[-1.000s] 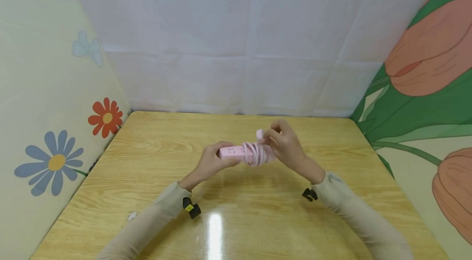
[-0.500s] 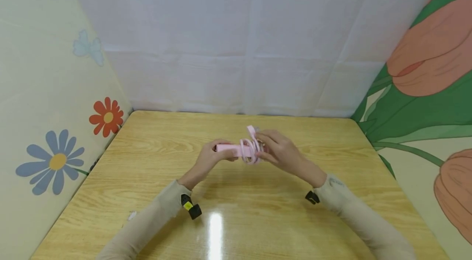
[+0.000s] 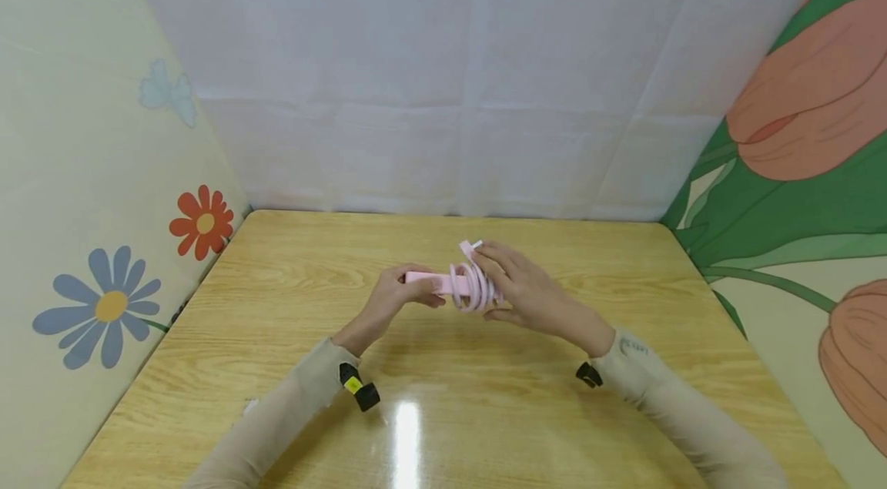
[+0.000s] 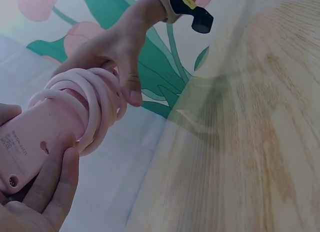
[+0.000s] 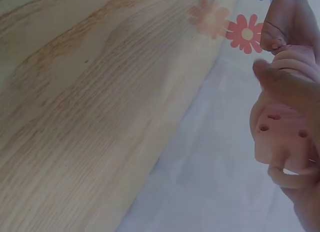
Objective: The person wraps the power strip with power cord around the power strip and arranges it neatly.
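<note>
A pink power strip is held above the table, with its pale pink cord wound in several loops around its right part. My left hand grips the strip's left end, thumb on the near side. In the left wrist view, the strip's labelled underside shows screw holes. My right hand holds the wound cord from the right, fingers over the top and thumb below. The cord's flat pink end sticks up beside its fingertips. In the right wrist view, a short cord loop leaves the strip's end.
The wood-grain table lies below both hands. A white cloth backdrop stands behind it, with flower-patterned panels at the sides. A small white scrap lies beside the left sleeve.
The strip has turned, so its socket face no longer shows in the head view. My right hand has come down from the raised cord end onto the loops. That end now leans left.
</note>
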A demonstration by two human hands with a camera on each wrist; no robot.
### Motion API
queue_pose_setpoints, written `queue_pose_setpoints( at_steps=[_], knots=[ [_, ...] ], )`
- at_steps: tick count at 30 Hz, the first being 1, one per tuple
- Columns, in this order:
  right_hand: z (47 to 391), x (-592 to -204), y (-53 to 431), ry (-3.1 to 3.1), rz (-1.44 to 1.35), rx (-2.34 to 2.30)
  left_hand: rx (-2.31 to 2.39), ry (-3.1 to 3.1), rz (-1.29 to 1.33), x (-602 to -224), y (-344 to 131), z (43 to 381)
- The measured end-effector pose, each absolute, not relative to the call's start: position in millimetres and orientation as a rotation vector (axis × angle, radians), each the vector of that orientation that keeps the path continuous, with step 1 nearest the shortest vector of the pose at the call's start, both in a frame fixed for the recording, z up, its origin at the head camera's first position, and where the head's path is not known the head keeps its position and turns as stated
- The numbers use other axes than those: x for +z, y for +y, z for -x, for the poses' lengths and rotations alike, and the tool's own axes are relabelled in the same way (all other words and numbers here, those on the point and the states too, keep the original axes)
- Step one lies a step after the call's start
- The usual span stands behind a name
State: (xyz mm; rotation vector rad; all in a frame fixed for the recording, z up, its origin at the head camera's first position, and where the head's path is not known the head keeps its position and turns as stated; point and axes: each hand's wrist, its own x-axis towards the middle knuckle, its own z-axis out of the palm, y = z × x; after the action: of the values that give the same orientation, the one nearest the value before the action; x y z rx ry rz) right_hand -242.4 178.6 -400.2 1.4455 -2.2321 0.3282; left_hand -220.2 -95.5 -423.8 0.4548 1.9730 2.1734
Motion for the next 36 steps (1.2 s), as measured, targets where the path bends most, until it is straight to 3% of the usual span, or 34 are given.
queue_pose_setpoints(
  at_steps=[13, 25, 36],
  knots=[
    [243.6, -401.1, 178.9, -2.486, -1.442, 0.663, 2.070, 1.982, -0.467, -425.5, -94.8, 222.4],
    [244.4, -406.9, 180.9, -2.633, -1.483, 0.900, 1.703, 2.293, -0.730, -425.7, -103.7, 226.4],
    [247.6, -416.2, 181.4, -2.637, -1.501, 0.586, 1.411, 2.394, -0.827, -433.1, -103.8, 230.2]
  ],
)
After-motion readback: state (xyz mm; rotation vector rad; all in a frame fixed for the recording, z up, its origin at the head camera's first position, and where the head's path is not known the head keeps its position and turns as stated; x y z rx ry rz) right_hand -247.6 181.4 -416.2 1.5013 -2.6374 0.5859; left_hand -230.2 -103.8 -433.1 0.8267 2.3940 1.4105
